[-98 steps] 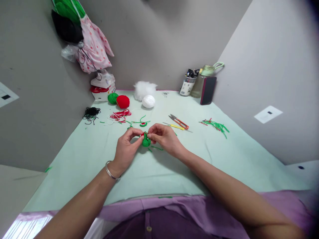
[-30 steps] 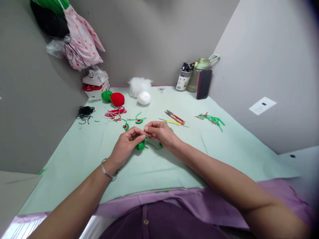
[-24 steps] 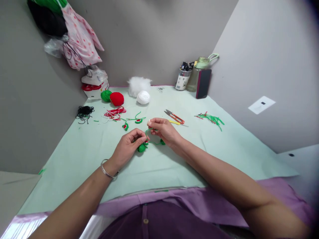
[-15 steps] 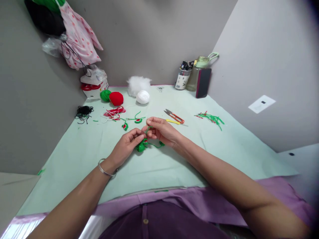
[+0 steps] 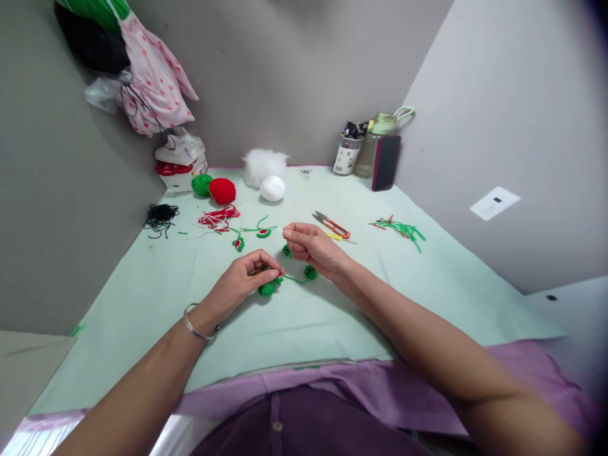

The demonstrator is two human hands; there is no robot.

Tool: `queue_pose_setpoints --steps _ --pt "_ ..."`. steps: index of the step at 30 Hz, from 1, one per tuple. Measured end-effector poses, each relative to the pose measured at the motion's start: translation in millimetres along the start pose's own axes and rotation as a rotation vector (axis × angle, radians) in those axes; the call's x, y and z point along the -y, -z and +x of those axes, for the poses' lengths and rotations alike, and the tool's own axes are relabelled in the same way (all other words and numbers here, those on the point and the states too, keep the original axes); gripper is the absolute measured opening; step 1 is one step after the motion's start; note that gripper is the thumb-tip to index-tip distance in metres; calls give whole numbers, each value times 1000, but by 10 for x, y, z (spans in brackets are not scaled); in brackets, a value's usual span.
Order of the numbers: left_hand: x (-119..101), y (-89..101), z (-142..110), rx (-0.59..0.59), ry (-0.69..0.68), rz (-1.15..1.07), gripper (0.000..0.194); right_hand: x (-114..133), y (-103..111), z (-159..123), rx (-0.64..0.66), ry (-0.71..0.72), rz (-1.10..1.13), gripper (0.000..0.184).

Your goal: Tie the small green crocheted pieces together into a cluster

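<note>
My left hand [image 5: 254, 271] pinches a green crocheted piece with a bit of red and white, and a round green ball [image 5: 266, 289] shows under its fingers. In my right hand [image 5: 311, 244], closed at thumb and forefinger, is a thin pale needle [image 5: 280, 229], its tip pointing left. Below that hand lies a small dark-green crocheted ball [image 5: 310, 272], joined by a green strand to the piece at my left fingers. Another green ball [image 5: 287, 251] is partly hidden behind my right fingers. Two small green-and-red crocheted pieces [image 5: 263, 233] [image 5: 239, 243] lie beyond my hands.
Orange-handled thread snips [image 5: 334, 226] and a yellow-handled tool [image 5: 335, 237] lie beyond my right hand. Yarn balls in red [image 5: 222, 190], green [image 5: 202, 184] and white [image 5: 272, 189] sit at the back. Green yarn scraps [image 5: 403, 229] are at right; a phone [image 5: 386, 163] leans on a bottle.
My right hand has drawn apart from my left, and the needle now shows at its fingertips. My left hand has shifted slightly nearer me, keeping the crocheted piece. The green balls show more plainly.
</note>
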State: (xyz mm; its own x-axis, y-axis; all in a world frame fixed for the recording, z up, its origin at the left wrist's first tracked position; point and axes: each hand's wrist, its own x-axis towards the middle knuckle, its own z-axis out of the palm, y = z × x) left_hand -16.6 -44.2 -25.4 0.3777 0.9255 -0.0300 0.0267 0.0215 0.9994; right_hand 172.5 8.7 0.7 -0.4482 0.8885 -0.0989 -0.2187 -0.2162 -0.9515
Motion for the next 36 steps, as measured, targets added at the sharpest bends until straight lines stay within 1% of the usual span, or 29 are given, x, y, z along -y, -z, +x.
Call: queue_pose_setpoints --steps 6,8,10,12,14,16,19,21,23,24,25,27,30,33,34,36 --pt "9 -12 28 -31 11 -131 20 32 11 -11 33 20 20 35" --pt "16 -5 43 -46 7 -164 21 72 59 -2 -6 43 51 37" --pt "20 9 53 -75 11 -181 23 129 137 4 -73 73 65 38" --pt "21 27 56 -118 10 -193 26 206 237 -6 -125 110 17 38" --pt "24 43 56 -148 6 -205 32 301 348 -44 -137 154 -122 34" --pt "29 53 56 -163 8 -214 36 398 459 -102 -92 180 -342 28" --pt "39 58 58 -200 7 -222 34 485 601 -178 35 111 -666 21" --pt "43 60 59 -235 3 -218 34 485 665 -195 101 63 -850 20" --pt "43 63 59 -268 -1 -199 33 455 702 -185 131 33 -1030 17" --pt "42 63 59 -279 -2 -187 33 438 713 -175 124 24 -1122 17" --pt "41 63 57 -287 -4 -177 33 425 723 -165 100 22 -1210 18" --pt "41 61 54 -294 -10 -165 33 418 745 -145 -1 40 -1344 20" --pt "38 53 50 -301 -11 -162 34 436 805 -119 -218 82 -1475 21" --pt "16 43 54 -304 -3 -167 34 408 895 -65 -434 44 -1613 23" --pt "3 39 57 -305 -3 -164 34 378 927 -36 -479 18 -1650 25" --pt "-29 30 70 -305 -8 -153 33 295 990 36 -491 -2 -1690 30"
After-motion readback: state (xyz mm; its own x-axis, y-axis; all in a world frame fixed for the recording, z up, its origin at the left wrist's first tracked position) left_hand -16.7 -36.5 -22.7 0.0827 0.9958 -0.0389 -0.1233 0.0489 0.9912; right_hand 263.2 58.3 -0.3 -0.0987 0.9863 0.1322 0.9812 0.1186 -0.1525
